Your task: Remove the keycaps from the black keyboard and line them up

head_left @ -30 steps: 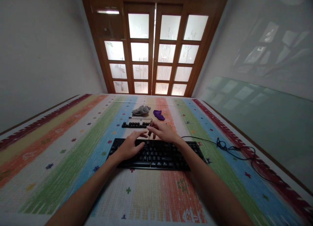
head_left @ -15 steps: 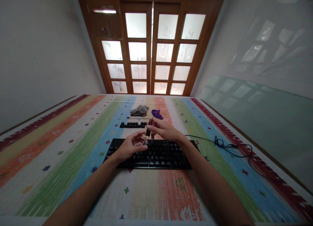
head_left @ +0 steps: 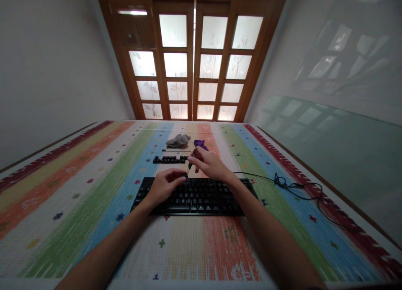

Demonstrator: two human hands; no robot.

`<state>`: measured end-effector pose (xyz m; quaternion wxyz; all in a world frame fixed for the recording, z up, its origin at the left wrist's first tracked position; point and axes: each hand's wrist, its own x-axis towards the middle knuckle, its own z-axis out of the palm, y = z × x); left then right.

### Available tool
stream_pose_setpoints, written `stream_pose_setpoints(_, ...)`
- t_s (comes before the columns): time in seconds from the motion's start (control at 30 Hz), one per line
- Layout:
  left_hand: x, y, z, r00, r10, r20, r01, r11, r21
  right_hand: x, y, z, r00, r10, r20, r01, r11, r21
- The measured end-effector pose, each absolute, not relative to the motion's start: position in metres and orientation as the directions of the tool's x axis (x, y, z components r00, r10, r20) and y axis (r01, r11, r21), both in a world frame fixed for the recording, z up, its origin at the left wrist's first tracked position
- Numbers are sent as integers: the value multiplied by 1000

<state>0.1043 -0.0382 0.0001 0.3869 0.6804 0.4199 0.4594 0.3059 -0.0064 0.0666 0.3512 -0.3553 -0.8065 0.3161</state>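
A black keyboard (head_left: 201, 208) lies across the striped tablecloth in front of me. My right hand (head_left: 210, 163) is closed around the dark handle of a wire keycap puller (head_left: 190, 166), which points down and to the left. At the puller's wire tip, over the keyboard's back edge, my left hand (head_left: 166, 184) pinches a small black keycap (head_left: 185, 175), partly hidden by the fingers. Behind the hands, several loose black keycaps (head_left: 169, 160) stand lined up in a row.
Beyond the keycap row lie a thin dark rod (head_left: 176, 151), a crumpled grey cloth (head_left: 178, 141) and a purple cloth (head_left: 199, 143), partly covered by my right hand. The keyboard's black cable (head_left: 295, 185) loops over the tablecloth to the right. Wooden doors (head_left: 194, 64) close off the far end.
The puller has tilted further, its top swinging away and right. My left hand has risen slightly, its fingers closing in around the puller's tip. The keyboard stays in place.
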Motion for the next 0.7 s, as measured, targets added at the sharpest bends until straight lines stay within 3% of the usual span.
stream_pose_setpoints(0.2, 108, -38, -3, 62, 925, 374, 203, -378, 903, 304, -1, 59, -449, 817, 363, 307, 522, -796)
stream_pose_setpoints(0.37, 99, -28, 6, -101, 910, 402, 168, -382, 909, 304, -3, 67, -322, 853, 410, 134, 470, -873)
stream_pose_setpoints(0.47, 96, -20, 9, -21, 889, 458, 338, -424, 840, 307, -9, 78, -280, 856, 435, 121, 481, -868)
stream_pose_setpoints(0.57, 102, -13, 4, 137, 872, 470, 550, -461, 696, 310, -13, 86, -277, 855, 438, 123, 484, -866)
stream_pose_setpoints(0.7, 119, -2, -7, 336, 839, 427, 627, -538, 563, 314, -12, 89, -263, 859, 439, 116, 480, -870)
